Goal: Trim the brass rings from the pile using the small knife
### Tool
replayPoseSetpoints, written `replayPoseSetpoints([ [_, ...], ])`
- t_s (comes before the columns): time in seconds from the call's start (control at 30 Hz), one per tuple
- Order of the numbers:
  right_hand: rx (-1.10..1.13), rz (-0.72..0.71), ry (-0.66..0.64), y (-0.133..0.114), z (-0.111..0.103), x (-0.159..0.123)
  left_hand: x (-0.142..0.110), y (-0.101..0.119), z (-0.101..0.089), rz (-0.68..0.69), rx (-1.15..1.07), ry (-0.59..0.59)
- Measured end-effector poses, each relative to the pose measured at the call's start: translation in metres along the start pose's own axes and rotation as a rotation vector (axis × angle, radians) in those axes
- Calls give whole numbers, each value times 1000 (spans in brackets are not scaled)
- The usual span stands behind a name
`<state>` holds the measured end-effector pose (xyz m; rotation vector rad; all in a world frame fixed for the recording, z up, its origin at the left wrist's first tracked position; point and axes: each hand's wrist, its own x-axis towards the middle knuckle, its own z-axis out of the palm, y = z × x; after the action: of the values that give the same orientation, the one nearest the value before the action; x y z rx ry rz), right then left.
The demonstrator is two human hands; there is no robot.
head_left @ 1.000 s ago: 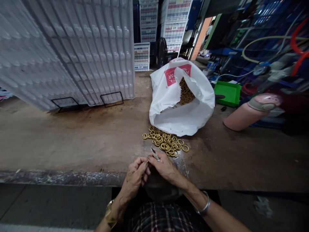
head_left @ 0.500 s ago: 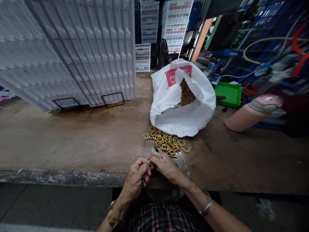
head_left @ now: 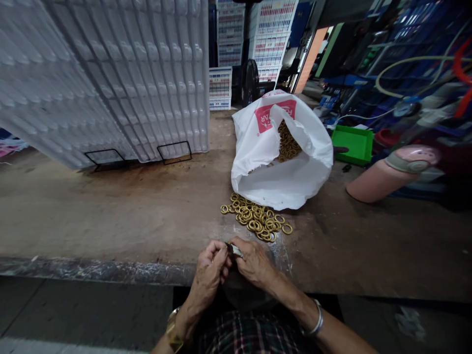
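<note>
My left hand (head_left: 211,266) is closed in a pinch near the table's front edge. A brass-coloured ring showed at its fingertips a moment ago; now the fingers mostly hide it. My right hand (head_left: 255,261) is wrapped round a small knife (head_left: 237,251) with a pale handle. Its dark blade points left and meets the left fingertips. Just beyond both hands lies a loose heap of brass-coloured rings (head_left: 258,219). Behind the heap, a white sack (head_left: 283,182) lies with its torn mouth open, more rings inside.
Tall clear ribbed plastic trays (head_left: 147,78) stand at the left against black wire stands (head_left: 175,152). To the right are a green tray (head_left: 354,143) and a pink bottle (head_left: 387,177). White crates (head_left: 271,49) are stacked behind the wooden table (head_left: 110,211).
The knife has swung from pointing up and away to pointing left, its blade now at the left fingertips. The left hand keeps its pinch. The view has shifted slightly.
</note>
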<state>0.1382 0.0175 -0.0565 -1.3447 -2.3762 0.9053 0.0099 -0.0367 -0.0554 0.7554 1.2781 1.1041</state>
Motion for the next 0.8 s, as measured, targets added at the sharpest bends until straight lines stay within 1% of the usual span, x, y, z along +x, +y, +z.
replayPoseSetpoints([
  [0.17, -101, -1, -77, -2, -2, -1, -1, -1, -1, 35, 49, 29],
  [0.3, -231, 44, -119, -5, -4, 2, -7, -4, -7, 2, -1, -20],
  [0.43, -319, 109, -72, -8, -6, 19, -15, -4, -9, -46, -160, -97],
  [0.5, -356, 84, -2, -11, -8, 32, -16, -4, -9, -63, -273, -95],
  [0.6, -439, 51, 98, -17, -11, 57, -13, -4, -10, -106, -377, -55],
  [0.7, -529, 74, 108, -21, -12, 81, -10, -3, -15, -165, -427, 31],
  [0.77, -569, 55, 125, -20, -10, 94, -7, -2, -19, -202, -466, 85],
  [0.8, -568, 31, 103, -18, -9, 99, -5, -2, -21, -240, -480, 130],
])
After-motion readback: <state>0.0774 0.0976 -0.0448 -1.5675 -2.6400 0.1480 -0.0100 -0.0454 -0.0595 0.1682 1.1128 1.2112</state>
